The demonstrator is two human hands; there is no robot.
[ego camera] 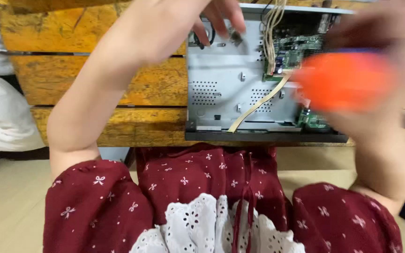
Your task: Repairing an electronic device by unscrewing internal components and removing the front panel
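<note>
The left hand (pixel 183 23) reached over the opened grey metal electronics chassis (pixel 230 89), fingers (pixel 233 16) loosely curled and spread above its rear corner, gripping nothing clearly. The right hand (pixel 376 84), blurred, was wrapped around a bright orange tool handle (pixel 345 79) just above the green circuit board (pixel 298 49). The chassis sat on the worn yellow wooden bench (pixel 94 84).

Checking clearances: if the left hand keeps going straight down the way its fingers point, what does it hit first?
Probably the grey metal chassis floor of the opened device, near the black cable at its far left corner. The left hand hovers just above that spot; depth is unclear, so the cable may come first.
</note>
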